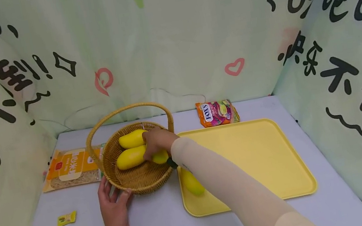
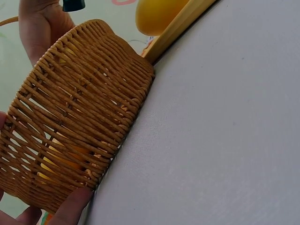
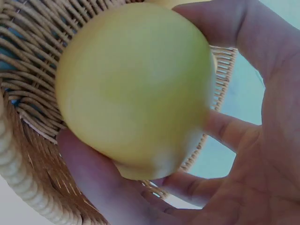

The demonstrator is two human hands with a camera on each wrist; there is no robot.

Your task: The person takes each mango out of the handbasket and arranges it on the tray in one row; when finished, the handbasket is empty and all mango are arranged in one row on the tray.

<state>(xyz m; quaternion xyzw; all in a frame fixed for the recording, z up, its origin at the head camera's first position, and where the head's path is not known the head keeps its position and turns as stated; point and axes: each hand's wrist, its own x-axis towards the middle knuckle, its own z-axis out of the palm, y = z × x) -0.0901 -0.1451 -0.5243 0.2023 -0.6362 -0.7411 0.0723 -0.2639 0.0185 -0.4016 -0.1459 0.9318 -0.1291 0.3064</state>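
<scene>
Nearest the camera, a pale sleeve crosses over the yellow tray, right of the wicker basket, and puts the right hand inside the basket's right half. Its fingers and thumb curl, parted from one another, round a greenish-yellow fruit, a grip that probably suits something so rounded and smooth; whether that fruit rests on the wicker cannot be told. At the basket's near-left edge, the left hand cups the lower wall, fingers spread with the thumb set apart from them, seemingly to keep the light basket from sliding or tipping. Two yellow fruits lie side by side in the basket, left of the gripped one, with bare weave on its near side. Above them arches the basket's handle, leaning away and so out of the reaching arm's path. Another yellow fruit, partly covered by the sleeve, sits on the tray's side nearest the basket. An orange packet lies left of the basket, a wrapped sweet nearer and further left, and a candy bag beyond its right side.
</scene>
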